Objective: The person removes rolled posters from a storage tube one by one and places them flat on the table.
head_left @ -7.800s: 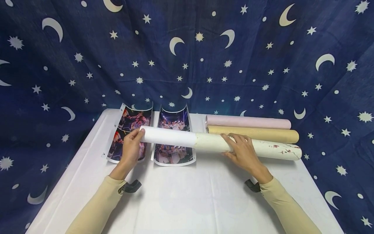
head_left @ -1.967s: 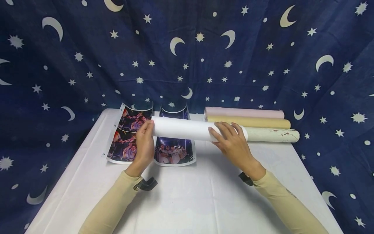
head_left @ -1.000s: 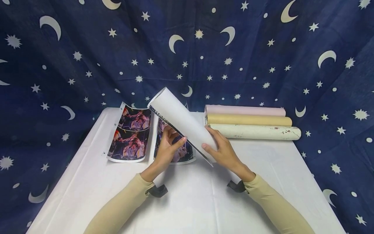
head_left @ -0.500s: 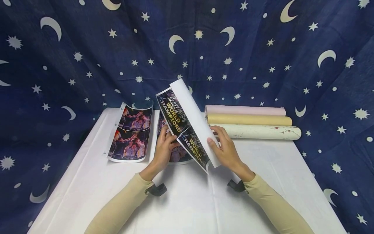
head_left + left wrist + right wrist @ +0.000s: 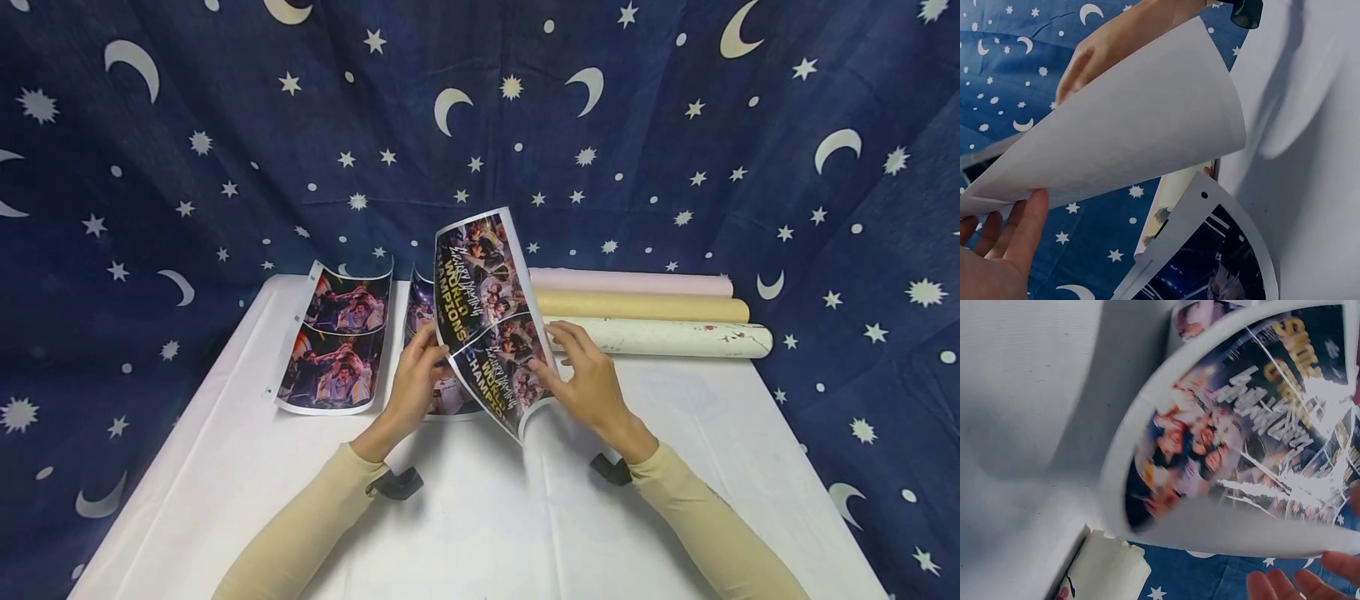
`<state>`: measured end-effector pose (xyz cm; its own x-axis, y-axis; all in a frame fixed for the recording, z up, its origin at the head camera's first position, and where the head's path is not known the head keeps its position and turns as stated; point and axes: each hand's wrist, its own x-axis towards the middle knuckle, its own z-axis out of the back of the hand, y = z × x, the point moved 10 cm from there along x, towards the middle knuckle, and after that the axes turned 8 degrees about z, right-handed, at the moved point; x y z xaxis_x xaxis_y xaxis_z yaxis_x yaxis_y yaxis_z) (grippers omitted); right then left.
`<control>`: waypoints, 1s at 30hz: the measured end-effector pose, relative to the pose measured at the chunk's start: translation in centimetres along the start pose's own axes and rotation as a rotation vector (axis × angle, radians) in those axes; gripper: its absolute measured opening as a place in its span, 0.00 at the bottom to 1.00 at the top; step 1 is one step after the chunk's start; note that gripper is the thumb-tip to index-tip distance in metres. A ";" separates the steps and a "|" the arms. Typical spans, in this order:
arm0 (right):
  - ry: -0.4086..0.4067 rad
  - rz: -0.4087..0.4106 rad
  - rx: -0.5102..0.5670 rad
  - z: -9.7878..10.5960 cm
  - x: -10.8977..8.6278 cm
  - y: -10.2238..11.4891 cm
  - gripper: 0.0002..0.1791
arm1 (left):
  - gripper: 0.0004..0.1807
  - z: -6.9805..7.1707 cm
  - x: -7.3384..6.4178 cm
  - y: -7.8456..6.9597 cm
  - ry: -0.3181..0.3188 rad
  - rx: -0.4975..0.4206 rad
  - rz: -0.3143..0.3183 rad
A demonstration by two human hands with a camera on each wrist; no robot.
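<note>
A glossy poster (image 5: 487,308) with two like team prints, lettered "World Champions", is held up tilted and bowed between both hands. At its left edge, my left hand (image 5: 411,383) grips it. My right hand (image 5: 594,392) holds the right edge, thumb on the printed face. The left wrist view shows the poster's plain white back (image 5: 1147,119) above the left fingers (image 5: 1025,231). Light glares off the poster's printed side (image 5: 1210,437) in the right wrist view, with the right fingertips (image 5: 1310,584) near its edge.
Two curled posters lie at the back left: one whole print (image 5: 333,350) and another (image 5: 450,396) partly covered by the held poster. Behind my right hand lie pink (image 5: 637,282), yellow (image 5: 645,307) and floral cream rolls (image 5: 675,337). A white cloth (image 5: 487,517) covers the table.
The white roll first lay in line with the floral roll, then came away and was tilted up. It has unrolled between my hands, baring its printed face. The floral roll now lies beside the yellow.
</note>
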<state>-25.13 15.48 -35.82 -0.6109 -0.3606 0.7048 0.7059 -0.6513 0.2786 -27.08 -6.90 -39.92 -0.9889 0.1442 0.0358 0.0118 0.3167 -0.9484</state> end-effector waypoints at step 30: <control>0.256 -0.425 0.670 -1.8 -2.2 -3.8 0.31 | 0.24 3.6 0.0 -1.7 -0.066 0.348 -0.078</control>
<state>-27.14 17.59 -39.55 -0.8788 -0.3674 0.3045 0.4115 -0.2605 0.8734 -27.64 -10.78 -39.46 -0.9924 0.0679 0.1029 -0.1041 -0.0154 -0.9944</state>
